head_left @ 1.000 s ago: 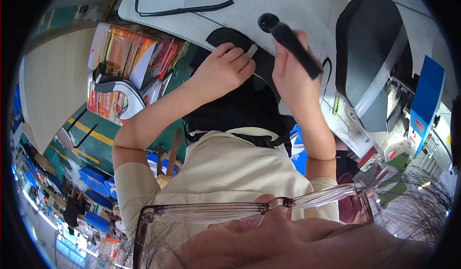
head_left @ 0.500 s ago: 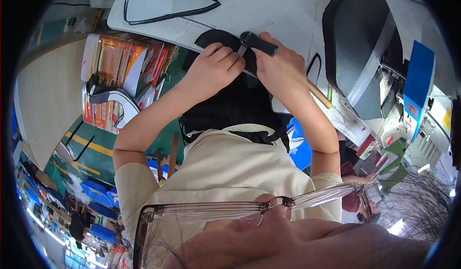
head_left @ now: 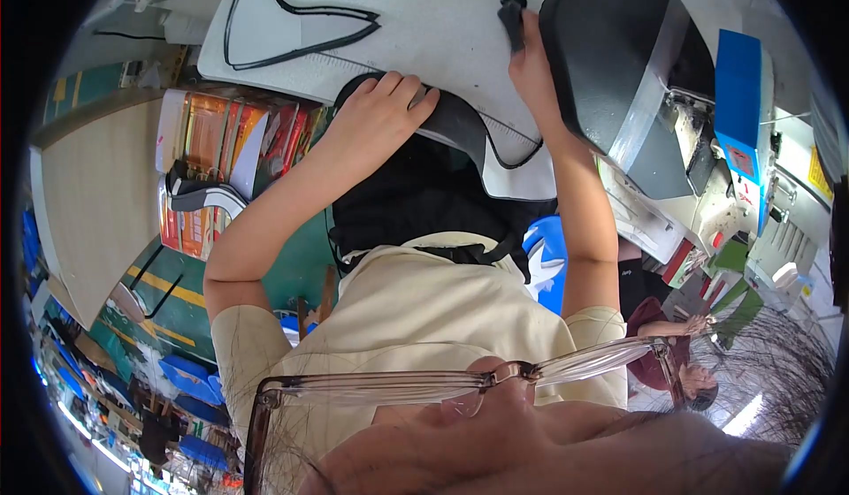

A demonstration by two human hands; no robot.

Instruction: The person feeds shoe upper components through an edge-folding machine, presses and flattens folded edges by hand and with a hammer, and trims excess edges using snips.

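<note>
At the near edge of the white table (head_left: 433, 49), my left hand (head_left: 380, 119) is closed over a curved black piece (head_left: 464, 119) of sheet material, with fingers bent on its top. A thin black edge of the piece runs on to the right in a curve. Farther off to the right, my right hand (head_left: 535, 71) is closed at a hammer (head_left: 512, 19) with a black head. The hammer's handle is hidden by my hand.
A looped black-edged piece (head_left: 301, 49) lies at the table's far left. To the right stands a dark machine (head_left: 610, 62) with a blue panel (head_left: 741, 110). Orange and red packages (head_left: 208, 124) stand left. Another person (head_left: 659, 345) is at the right.
My right hand has carried the hammer away from the black piece, up and to the right. My left hand stays on the black piece, which now shows more of its length.
</note>
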